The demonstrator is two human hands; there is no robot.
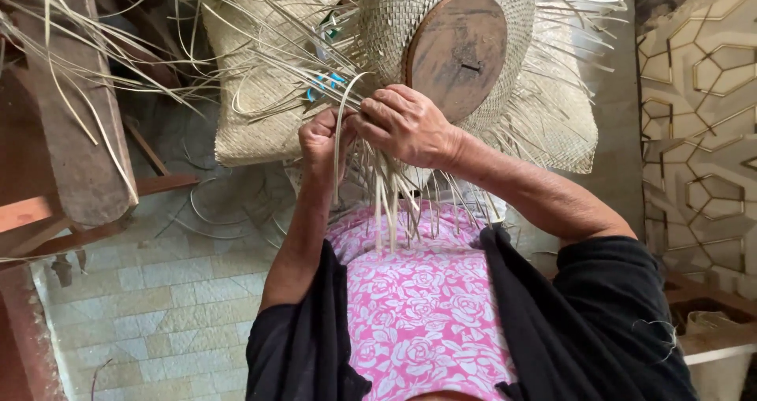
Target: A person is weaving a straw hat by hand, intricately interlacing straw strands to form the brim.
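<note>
"What was that hat (441, 22) made of?"

"Pale matt woven straw, loose dry strands (394, 204) hanging off, around a smooth worn wooden block (457, 50)."

"And the floor (158, 306)?"

"Dull stone tile. Rough reddish wooden planks (71, 117) lay beside it."

Floor (158, 306): small pale green and cream tiles, daylit. Left: reddish-brown wooden frame (75, 133) with slanted planks. Right: wall panel (702, 93) with gold geometric line pattern.

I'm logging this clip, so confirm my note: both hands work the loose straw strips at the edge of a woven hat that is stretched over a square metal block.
One detail is wrong. The head view shows the woven hat stretched over a round wooden block, not a square metal one. The left hand and right hand do work the loose straw strips at its edge.
</note>
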